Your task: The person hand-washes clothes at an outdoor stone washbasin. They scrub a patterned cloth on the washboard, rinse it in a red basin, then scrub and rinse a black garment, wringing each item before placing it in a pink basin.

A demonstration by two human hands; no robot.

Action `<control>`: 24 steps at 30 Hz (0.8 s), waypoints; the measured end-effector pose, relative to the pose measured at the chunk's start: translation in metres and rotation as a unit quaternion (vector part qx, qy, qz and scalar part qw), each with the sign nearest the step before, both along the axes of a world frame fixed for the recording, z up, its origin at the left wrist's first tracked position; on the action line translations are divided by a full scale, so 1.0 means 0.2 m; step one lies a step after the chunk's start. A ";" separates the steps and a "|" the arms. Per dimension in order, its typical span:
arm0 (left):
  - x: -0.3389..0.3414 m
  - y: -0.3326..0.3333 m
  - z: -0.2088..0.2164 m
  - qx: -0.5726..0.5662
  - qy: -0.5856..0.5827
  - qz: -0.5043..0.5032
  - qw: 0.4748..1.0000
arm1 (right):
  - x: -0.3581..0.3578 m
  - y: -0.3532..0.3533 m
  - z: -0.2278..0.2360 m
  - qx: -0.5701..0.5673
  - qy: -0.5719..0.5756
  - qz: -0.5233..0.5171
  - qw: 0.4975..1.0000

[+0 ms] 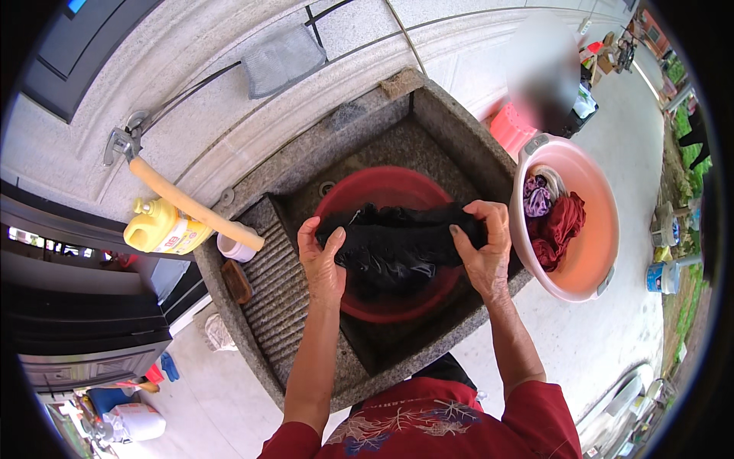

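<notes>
Over the red basin (pixel 348 200), which sits inside the stone sink (pixel 459 126): both hands hold one dark wet garment (pixel 397 241) stretched between them, just above the basin's middle. Left hand (pixel 321 256) grip: fingers curled tight over the garment's left end, thumb on the near side, no gap visible, cloth bunched in the fist. Right hand (pixel 483 243) grip: likewise closed, fingers wrapped over the top of the garment's right end, at the basin's right rim. Garment spans hand to hand, sagging a bit in the middle toward the basin; whether its lowest fold touches the basin floor, can't tell. Left of the basin: ribbed washboard slope (pixel 279 283) built into the sink, with a brown block (pixel 236 281) on the sink rim at its left edge. Further left of the basin: small white cup (pixel 233 248) on the rim, yellow detergent bottle (pixel 159 228) just beyond it, and a tan hose (pixel 191 205) running from a wall tap (pixel 122 141) down toward the cup. Right of the basin, outside the sink wall: pink tub (pixel 592 264) holding wrung red and purple clothes (pixel 552 218). Behind the basin: drain hole (pixel 326 187) in the sink floor. Grey cloth (pixel 283 57) lies on the wall ledge well behind the basin. Person wears red sleeves.
</notes>
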State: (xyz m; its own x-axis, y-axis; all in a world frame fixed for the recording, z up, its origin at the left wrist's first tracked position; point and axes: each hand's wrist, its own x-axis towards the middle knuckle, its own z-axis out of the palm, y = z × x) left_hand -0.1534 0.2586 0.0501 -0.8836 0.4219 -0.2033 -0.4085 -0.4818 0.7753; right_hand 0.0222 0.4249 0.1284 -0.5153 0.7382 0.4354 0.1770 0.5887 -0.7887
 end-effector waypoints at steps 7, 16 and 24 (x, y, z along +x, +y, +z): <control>-0.13 -0.03 -0.88 -0.284 0.096 -0.055 0.952 | -0.17 0.14 -0.85 -0.045 -0.209 0.014 0.977; -0.08 0.10 -1.08 -0.614 0.040 -0.092 0.782 | -0.57 0.05 -1.36 0.002 -0.436 -0.029 0.899; -0.05 0.04 -1.06 -0.661 0.108 -0.058 0.740 | -0.50 0.28 -1.46 -0.228 -0.311 -0.028 0.922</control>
